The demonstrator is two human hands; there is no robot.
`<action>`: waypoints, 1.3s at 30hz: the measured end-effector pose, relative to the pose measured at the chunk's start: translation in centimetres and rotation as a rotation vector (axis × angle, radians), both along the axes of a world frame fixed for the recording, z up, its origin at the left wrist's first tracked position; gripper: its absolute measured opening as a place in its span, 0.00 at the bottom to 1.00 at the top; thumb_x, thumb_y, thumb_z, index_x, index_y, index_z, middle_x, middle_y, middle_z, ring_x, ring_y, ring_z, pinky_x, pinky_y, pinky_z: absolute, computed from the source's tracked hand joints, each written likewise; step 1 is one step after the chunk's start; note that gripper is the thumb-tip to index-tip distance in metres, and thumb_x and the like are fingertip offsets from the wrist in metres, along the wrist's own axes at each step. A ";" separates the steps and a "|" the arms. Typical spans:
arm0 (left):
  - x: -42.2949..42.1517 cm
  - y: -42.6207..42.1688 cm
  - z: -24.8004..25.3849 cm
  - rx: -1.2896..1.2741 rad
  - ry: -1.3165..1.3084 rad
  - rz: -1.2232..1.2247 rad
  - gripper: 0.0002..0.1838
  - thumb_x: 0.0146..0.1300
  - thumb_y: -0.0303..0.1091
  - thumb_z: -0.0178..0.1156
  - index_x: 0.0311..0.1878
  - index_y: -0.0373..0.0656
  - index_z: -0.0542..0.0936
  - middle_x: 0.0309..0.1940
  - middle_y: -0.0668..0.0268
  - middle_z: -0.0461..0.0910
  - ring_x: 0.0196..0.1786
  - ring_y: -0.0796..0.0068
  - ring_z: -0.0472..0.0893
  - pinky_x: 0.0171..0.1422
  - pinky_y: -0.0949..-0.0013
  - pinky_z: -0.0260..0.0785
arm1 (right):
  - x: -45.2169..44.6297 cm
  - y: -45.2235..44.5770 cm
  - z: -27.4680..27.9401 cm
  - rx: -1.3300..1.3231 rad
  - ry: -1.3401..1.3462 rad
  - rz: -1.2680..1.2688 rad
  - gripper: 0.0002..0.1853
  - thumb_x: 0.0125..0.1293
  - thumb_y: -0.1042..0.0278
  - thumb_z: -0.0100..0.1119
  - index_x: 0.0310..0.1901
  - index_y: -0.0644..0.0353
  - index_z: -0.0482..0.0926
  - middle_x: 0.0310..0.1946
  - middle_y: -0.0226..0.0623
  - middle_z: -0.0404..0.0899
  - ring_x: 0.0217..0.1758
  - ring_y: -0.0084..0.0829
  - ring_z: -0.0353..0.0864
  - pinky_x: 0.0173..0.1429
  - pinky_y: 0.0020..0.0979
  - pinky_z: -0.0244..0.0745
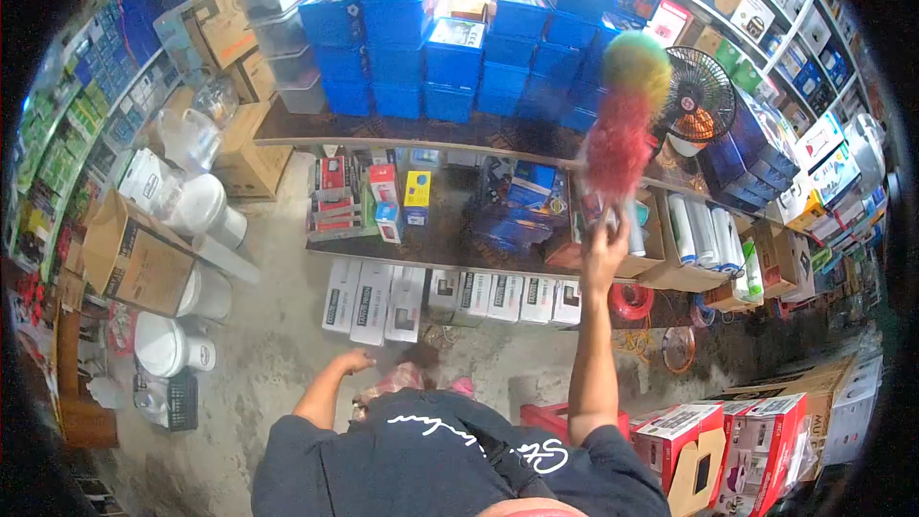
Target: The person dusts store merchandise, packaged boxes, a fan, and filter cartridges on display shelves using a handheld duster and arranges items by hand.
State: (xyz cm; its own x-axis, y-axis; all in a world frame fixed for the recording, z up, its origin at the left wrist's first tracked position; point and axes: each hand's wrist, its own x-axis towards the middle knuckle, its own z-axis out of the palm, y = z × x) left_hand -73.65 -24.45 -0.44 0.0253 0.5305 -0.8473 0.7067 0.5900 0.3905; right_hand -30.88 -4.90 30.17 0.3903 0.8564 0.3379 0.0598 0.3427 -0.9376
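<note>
My right hand reaches forward, its fingers wrapped round the handle end of a fluffy duster. The duster points up and away from me, red near the hand and yellow-green at the tip. Its head is in front of the upper shelf's edge, close to a black fan; whether it touches anything there I cannot tell. My left hand hangs low in front of my body, fingers curled in, with nothing visible in it. Nearest to it are long white boxes under the lower shelf.
Stacked blue boxes line the upper shelf. The lower shelf carries small packages and open cartons. White buckets and a brown carton stand at left. Red-and-white boxes are close by my right side.
</note>
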 end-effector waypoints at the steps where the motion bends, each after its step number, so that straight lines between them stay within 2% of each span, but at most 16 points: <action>1: -0.5 0.1 0.1 -0.006 0.004 0.039 0.26 0.54 0.48 0.60 0.52 0.42 0.76 0.36 0.60 0.79 0.33 0.73 0.74 0.26 0.68 0.67 | -0.6 1.1 1.4 -0.002 0.024 -0.025 0.18 0.67 0.72 0.47 0.57 0.65 0.65 0.44 0.37 0.74 0.43 0.24 0.73 0.49 0.24 0.68; 2: -0.7 0.5 0.2 0.018 -0.011 0.066 0.26 0.54 0.47 0.60 0.52 0.41 0.76 0.43 0.56 0.78 0.39 0.69 0.77 0.36 0.65 0.71 | -1.2 2.6 1.3 0.031 0.035 -0.054 0.17 0.66 0.73 0.48 0.55 0.65 0.67 0.44 0.36 0.74 0.43 0.23 0.72 0.49 0.25 0.67; 5: -0.9 2.3 -2.4 0.289 -0.072 0.204 0.27 0.51 0.46 0.60 0.53 0.41 0.75 0.48 0.52 0.77 0.54 0.59 0.75 0.59 0.64 0.65 | -4.3 4.3 -1.7 0.025 -0.202 -0.131 0.18 0.64 0.73 0.50 0.56 0.66 0.68 0.49 0.39 0.73 0.48 0.28 0.72 0.54 0.29 0.67; 6: -1.9 3.5 -8.5 0.461 -0.118 0.145 0.24 0.57 0.44 0.60 0.54 0.42 0.72 0.34 0.62 0.79 0.35 0.74 0.74 0.37 0.68 0.70 | -5.8 4.0 -3.9 0.022 -0.177 -0.101 0.19 0.64 0.71 0.50 0.56 0.67 0.67 0.52 0.42 0.72 0.52 0.31 0.71 0.58 0.31 0.65; 7: -0.5 4.7 -5.1 0.410 -0.132 0.183 0.23 0.59 0.44 0.59 0.55 0.44 0.72 0.37 0.62 0.78 0.37 0.76 0.75 0.35 0.69 0.70 | -6.7 3.7 -8.1 0.092 -0.304 -0.169 0.19 0.64 0.70 0.50 0.56 0.67 0.67 0.52 0.43 0.72 0.55 0.33 0.70 0.60 0.33 0.63; 9: 3.0 6.1 3.9 0.223 -0.395 0.480 0.21 0.58 0.45 0.58 0.52 0.45 0.75 0.46 0.59 0.78 0.51 0.60 0.76 0.48 0.62 0.72 | -10.8 -2.2 -10.0 -0.117 -0.278 0.001 0.20 0.64 0.69 0.50 0.56 0.65 0.66 0.50 0.42 0.72 0.53 0.32 0.70 0.59 0.31 0.63; 11: 4.8 6.4 5.6 0.074 -0.737 0.674 0.20 0.61 0.44 0.56 0.54 0.45 0.73 0.45 0.63 0.76 0.47 0.63 0.77 0.42 0.65 0.74 | -15.1 -7.6 -12.3 -0.345 -0.086 0.059 0.20 0.64 0.68 0.50 0.57 0.64 0.66 0.48 0.38 0.71 0.44 0.26 0.70 0.49 0.28 0.67; 13: 5.8 6.8 6.1 -0.218 -1.022 0.648 0.21 0.62 0.45 0.56 0.55 0.46 0.70 0.45 0.63 0.74 0.44 0.64 0.77 0.43 0.65 0.73 | -18.6 -11.2 -12.7 -0.379 -0.031 0.209 0.19 0.65 0.71 0.49 0.58 0.61 0.66 0.35 0.29 0.73 0.31 0.17 0.67 0.35 0.19 0.65; 15: 7.4 7.3 7.1 -0.603 -1.275 0.486 0.20 0.62 0.46 0.55 0.53 0.46 0.71 0.47 0.59 0.74 0.49 0.58 0.75 0.52 0.55 0.70 | -21.9 -12.8 -10.9 -0.333 -0.023 0.365 0.18 0.64 0.76 0.50 0.57 0.59 0.68 0.31 0.26 0.73 0.31 0.16 0.68 0.34 0.19 0.66; 16: 7.1 6.5 9.1 -0.503 -1.459 0.361 0.20 0.62 0.47 0.56 0.50 0.43 0.73 0.47 0.58 0.74 0.52 0.59 0.74 0.56 0.57 0.67 | -22.9 -12.9 -9.5 -0.294 -0.269 0.416 0.17 0.63 0.76 0.51 0.55 0.59 0.71 0.31 0.29 0.76 0.30 0.18 0.71 0.35 0.22 0.69; 18: 7.4 7.4 16.8 0.796 -0.891 -0.806 0.21 0.65 0.46 0.51 0.51 0.37 0.72 0.52 0.56 0.73 0.58 0.66 0.70 0.65 0.63 0.59 | -25.6 -11.5 -7.1 0.110 -0.485 0.488 0.15 0.62 0.76 0.52 0.51 0.61 0.74 0.33 0.41 0.79 0.30 0.26 0.77 0.35 0.29 0.72; 20: 11.0 8.5 15.1 -0.018 -1.540 -0.401 0.23 0.69 0.48 0.43 0.53 0.37 0.71 0.50 0.58 0.74 0.54 0.68 0.72 0.63 0.65 0.61 | -27.5 -11.0 -2.9 0.214 -0.603 0.617 0.17 0.58 0.77 0.55 0.51 0.58 0.74 0.30 0.40 0.77 0.29 0.34 0.78 0.32 0.31 0.73; 21: 12.4 9.0 14.8 -0.490 -1.500 -0.273 0.25 0.69 0.52 0.41 0.51 0.37 0.71 0.50 0.57 0.74 0.54 0.68 0.72 0.61 0.66 0.62 | -28.3 -10.7 -1.7 0.271 -0.706 0.644 0.19 0.57 0.75 0.56 0.52 0.55 0.74 0.29 0.39 0.76 0.28 0.37 0.78 0.31 0.32 0.73; 25: 12.8 9.9 17.6 -0.957 -1.631 -0.102 0.22 0.66 0.51 0.48 0.44 0.38 0.74 0.39 0.66 0.77 0.45 0.76 0.75 0.52 0.70 0.65 | -29.9 -10.2 -0.6 0.372 -0.912 0.582 0.21 0.55 0.72 0.59 0.52 0.54 0.74 0.23 0.36 0.71 0.22 0.36 0.74 0.23 0.35 0.68; 31: 12.7 10.8 14.6 -0.825 -1.630 -0.057 0.22 0.66 0.51 0.50 0.44 0.38 0.74 0.37 0.68 0.78 0.40 0.77 0.76 0.46 0.71 0.67 | -29.4 -9.3 -0.7 0.378 -0.600 0.542 0.19 0.54 0.77 0.59 0.50 0.59 0.76 0.27 0.40 0.76 0.25 0.37 0.76 0.26 0.34 0.71; 39: 15.6 13.8 19.4 -0.548 -1.434 -0.342 0.21 0.67 0.50 0.47 0.48 0.39 0.72 0.41 0.67 0.77 0.42 0.77 0.76 0.47 0.70 0.69 | -29.0 -5.8 2.3 0.495 -0.546 0.758 0.17 0.55 0.77 0.59 0.48 0.61 0.76 0.26 0.38 0.77 0.23 0.35 0.74 0.26 0.33 0.70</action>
State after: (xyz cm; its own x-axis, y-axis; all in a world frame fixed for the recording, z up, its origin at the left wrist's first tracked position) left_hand -58.01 -10.63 18.99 0.9954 -0.0198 -0.0933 0.0742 0.7752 0.6273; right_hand -59.91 -10.74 32.48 -0.4993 0.5315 0.6842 0.0420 0.8037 -0.5936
